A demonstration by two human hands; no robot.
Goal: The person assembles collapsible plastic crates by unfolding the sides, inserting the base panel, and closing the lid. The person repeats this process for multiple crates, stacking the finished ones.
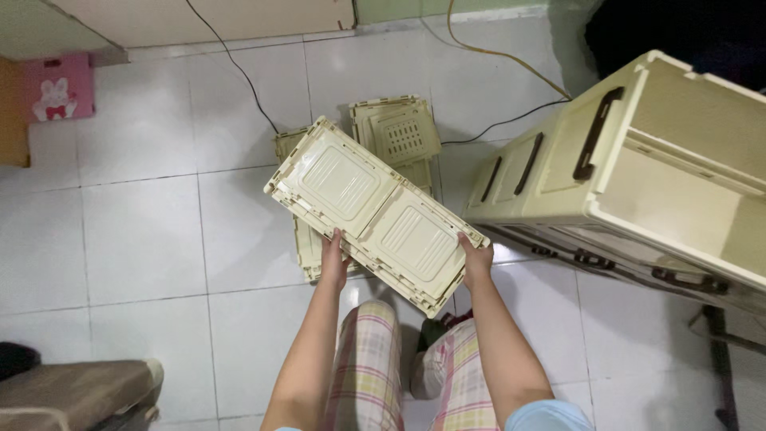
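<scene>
Cream plastic panel (373, 213), ribbed, two recessed rectangles, held tilted above the tiled floor (144, 231). Left hand (333, 259) clamped on its near long edge, right hand (476, 259) on its near right corner. Best kept level, grip even on both sides. More cream panels (396, 132) lie beneath; drawer cabinet (638, 172) stands right.
</scene>
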